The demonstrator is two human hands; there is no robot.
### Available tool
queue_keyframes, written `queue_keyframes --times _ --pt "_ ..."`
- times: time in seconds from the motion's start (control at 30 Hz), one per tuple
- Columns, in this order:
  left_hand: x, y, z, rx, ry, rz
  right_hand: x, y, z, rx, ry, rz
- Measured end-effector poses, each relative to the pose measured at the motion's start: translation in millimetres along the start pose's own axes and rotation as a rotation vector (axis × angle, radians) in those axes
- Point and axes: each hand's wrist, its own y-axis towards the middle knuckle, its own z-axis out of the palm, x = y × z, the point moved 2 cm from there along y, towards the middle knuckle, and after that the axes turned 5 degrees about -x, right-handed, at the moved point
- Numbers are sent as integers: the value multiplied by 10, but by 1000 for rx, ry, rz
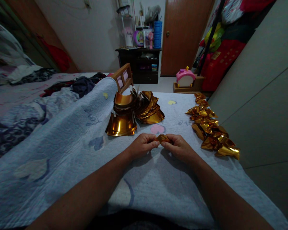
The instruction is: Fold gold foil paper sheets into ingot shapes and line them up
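Note:
Between my two hands is a small folded piece of gold foil paper, held just above the light blue quilt. My left hand pinches its left end between thumb and fingers. On the opposite end, my right hand has the same kind of pinch. Beyond my left hand lie curved stacks of gold foil sheets, some fanned out to the right. A row of folded gold foil pieces runs along the quilt's right side.
Rumpled bedding and clothes lie to the left. A wooden rail stands behind the foil stacks. Past the far edge are a dark cabinet and a pink toy. A pale panel borders the right side.

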Motion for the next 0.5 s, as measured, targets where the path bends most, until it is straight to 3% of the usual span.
queue_keyframes --times 0.2,0.5 --pt "1 -3 -33 -63 -54 -49 -31 -10 -153 -70 0 67" --pt "25 4 -57 -80 -127 -75 1 -26 -251 0 8 36"
